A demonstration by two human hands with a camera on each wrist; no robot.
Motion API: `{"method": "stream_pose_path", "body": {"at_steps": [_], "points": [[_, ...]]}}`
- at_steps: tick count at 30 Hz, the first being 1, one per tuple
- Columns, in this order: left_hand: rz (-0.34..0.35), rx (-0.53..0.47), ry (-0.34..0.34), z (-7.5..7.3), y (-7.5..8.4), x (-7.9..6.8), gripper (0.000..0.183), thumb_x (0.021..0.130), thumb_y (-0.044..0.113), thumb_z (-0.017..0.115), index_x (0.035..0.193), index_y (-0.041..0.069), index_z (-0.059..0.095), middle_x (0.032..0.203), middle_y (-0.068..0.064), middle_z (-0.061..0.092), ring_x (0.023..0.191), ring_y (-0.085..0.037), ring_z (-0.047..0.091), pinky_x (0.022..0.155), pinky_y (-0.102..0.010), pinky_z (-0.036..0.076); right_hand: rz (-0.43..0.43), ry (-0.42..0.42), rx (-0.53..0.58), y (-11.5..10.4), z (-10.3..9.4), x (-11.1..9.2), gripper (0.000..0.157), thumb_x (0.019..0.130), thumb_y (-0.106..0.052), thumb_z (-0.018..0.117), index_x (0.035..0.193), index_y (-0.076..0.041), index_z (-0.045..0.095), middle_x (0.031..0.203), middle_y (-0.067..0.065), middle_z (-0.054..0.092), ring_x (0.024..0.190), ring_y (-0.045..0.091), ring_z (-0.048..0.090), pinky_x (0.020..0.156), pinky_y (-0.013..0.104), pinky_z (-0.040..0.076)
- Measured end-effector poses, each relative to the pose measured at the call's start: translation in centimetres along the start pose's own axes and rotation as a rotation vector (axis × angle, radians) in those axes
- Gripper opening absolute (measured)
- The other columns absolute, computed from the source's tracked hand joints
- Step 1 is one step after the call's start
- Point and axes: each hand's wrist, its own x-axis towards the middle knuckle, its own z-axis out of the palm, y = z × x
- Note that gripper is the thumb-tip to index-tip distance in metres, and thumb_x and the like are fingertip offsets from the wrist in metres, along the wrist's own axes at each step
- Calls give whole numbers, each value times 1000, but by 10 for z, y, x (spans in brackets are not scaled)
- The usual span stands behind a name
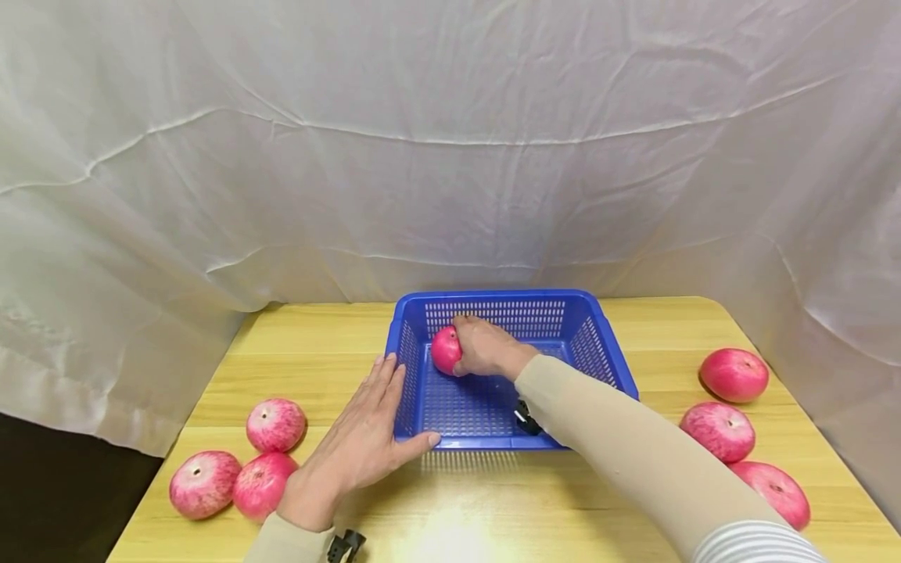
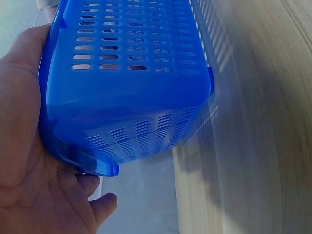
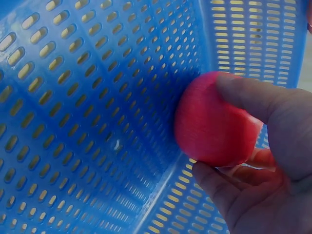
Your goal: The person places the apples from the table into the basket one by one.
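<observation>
A blue plastic basket (image 1: 493, 443) with slotted walls stands on the wooden table. Inside it, toward the far left corner, my right hand (image 1: 489, 348) holds a red apple (image 1: 445, 351). In the right wrist view the thumb lies over one side of the apple (image 3: 214, 122) and the fingers curl round the other, close to the basket floor (image 3: 97, 126). My left hand (image 1: 366, 438) rests at the basket's near left corner with straight fingers along the left rim and the thumb on the front rim. The left wrist view shows its palm against the rim (image 2: 44, 92).
Several more apples lie on the table (image 1: 338, 328): a left group with a mottled apple (image 1: 276, 424), a pale pink apple (image 1: 205, 484) and a redder apple (image 1: 263, 485), and a right row including a far apple (image 1: 734, 374). A light cloth (image 1: 450, 195) hangs behind.
</observation>
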Motion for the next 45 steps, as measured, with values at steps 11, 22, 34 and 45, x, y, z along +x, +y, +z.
{"method": "stream_pose_path", "body": {"at_steps": [11, 22, 34, 45], "points": [[5, -5, 11, 1, 0, -1, 115, 92, 83, 53, 167, 1, 23, 178, -15, 8, 165, -33, 8, 130, -52, 22, -34, 37, 0, 4, 4, 4, 68, 83, -34, 91, 133, -2, 58, 122, 14, 70, 114, 30, 69, 101, 45, 57], [12, 1, 20, 1, 0, -1, 115, 92, 82, 54, 167, 1, 24, 178, -15, 8, 165, -30, 6, 130, -51, 21, -47, 87, 62, 4, 9, 5, 73, 82, -36, 91, 138, -2, 58, 126, 14, 70, 115, 29, 69, 102, 46, 57], [9, 3, 20, 2, -1, -1, 115, 92, 83, 53, 166, 0, 24, 178, -16, 9, 165, -33, 8, 130, -52, 22, -24, 83, 73, 0, 12, 5, 73, 80, -33, 93, 134, -2, 56, 124, 16, 68, 114, 30, 68, 102, 47, 58], [-8, 7, -8, -1, 0, 0, 116, 92, 84, 51, 167, 1, 22, 178, -14, 7, 165, -31, 6, 131, -51, 20, -21, 88, 71, -1, 11, 5, 72, 79, -36, 94, 130, -3, 56, 122, 17, 67, 112, 31, 68, 100, 48, 58]]}}
